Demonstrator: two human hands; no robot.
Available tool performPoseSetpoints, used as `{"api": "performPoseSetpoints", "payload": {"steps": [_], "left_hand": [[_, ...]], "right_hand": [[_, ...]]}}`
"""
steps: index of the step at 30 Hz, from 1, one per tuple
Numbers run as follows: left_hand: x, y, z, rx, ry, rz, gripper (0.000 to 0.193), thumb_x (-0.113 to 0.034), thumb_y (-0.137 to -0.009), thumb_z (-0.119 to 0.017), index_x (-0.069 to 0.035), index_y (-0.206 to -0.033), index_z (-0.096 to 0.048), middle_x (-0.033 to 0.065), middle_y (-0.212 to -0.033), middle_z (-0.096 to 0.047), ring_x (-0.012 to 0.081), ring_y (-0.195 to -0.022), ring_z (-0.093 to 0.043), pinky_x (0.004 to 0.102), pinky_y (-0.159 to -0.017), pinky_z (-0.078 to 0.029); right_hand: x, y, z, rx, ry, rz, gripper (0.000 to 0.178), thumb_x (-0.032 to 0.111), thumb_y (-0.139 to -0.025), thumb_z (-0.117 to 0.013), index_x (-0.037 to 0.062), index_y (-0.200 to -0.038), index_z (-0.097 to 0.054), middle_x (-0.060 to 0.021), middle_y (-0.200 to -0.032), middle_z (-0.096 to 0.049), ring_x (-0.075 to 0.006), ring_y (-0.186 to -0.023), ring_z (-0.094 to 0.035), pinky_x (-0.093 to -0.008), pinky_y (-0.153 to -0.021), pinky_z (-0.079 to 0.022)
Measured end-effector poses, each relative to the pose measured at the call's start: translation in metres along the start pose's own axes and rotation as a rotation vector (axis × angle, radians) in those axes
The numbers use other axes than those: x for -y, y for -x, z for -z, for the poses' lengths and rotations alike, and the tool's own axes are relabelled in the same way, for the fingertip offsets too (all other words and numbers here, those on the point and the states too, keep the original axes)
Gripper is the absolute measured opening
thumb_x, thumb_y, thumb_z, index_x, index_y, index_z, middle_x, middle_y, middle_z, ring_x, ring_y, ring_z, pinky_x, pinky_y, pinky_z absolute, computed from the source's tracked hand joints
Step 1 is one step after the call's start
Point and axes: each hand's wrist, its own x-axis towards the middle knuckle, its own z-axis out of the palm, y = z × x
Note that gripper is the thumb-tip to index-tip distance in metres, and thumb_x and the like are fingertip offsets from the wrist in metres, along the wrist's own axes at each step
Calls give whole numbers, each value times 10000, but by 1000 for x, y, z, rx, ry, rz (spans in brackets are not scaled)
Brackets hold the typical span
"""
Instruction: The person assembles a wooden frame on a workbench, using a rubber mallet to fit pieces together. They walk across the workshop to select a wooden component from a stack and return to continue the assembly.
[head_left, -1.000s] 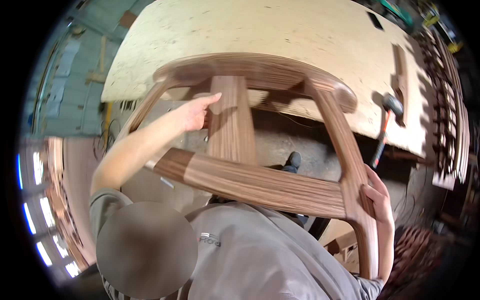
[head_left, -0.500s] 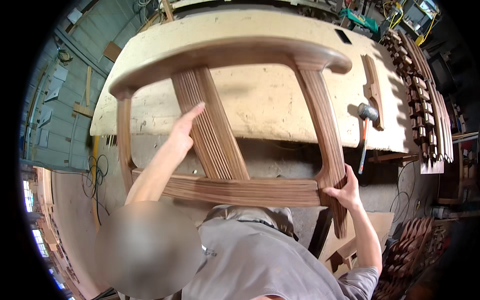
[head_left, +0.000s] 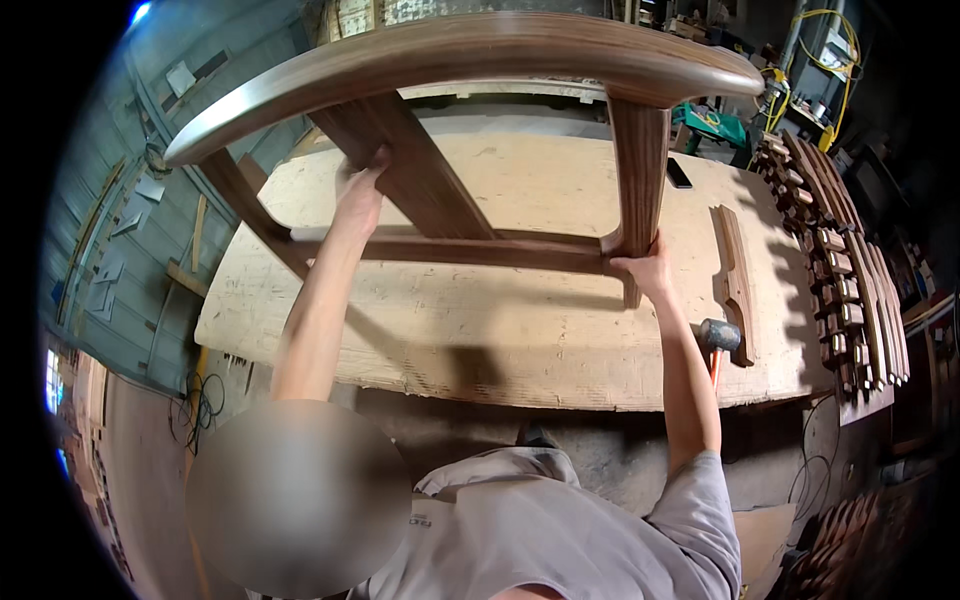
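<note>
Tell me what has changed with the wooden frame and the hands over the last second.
The dark wooden chair frame has risen from low in front of the person to held up over the plywood bench. The left hand went from an open reach to gripping the slanted middle slat. The right hand stayed gripping the right upright by the lower rail. The mallet and the loose wooden piece lie on the bench as before.

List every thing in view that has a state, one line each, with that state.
Wooden chair frame: lifted above the table, held by both hands.
Left hand: gripping the slanted middle slat.
Right hand: gripping the joint of post and lower rail.
Mallet: lying at the table's near edge.
Curved wooden piece: lying flat.
Plywood table: bearing these parts.
</note>
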Motion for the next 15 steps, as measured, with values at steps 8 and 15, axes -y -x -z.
{"api": "performPoseSetpoints", "payload": {"steps": [8,15], "left_hand": [[55,-27,17,-85,-111,279,376,-201,-905,-676,18,-1196,-582,81,-1084,-652,162,-981,-609,299,-822,-481],[55,-42,10,35,6,14,552,-59,-760,-788,32,-1243,-534,127,-1189,-628,214,-1125,-573,335,-1010,-426]], "right_hand": [[-29,-51,-16,78,-44,34,658,-19,-642,-818,-5,-1218,-499,-122,-1084,-633,-207,-994,-608,-330,-845,-513],[-23,-31,-27,-15,661,140,549,78,-722,-740,-43,-1206,-509,-166,-1021,-662,-239,-898,-631,-377,-830,-502]]}}
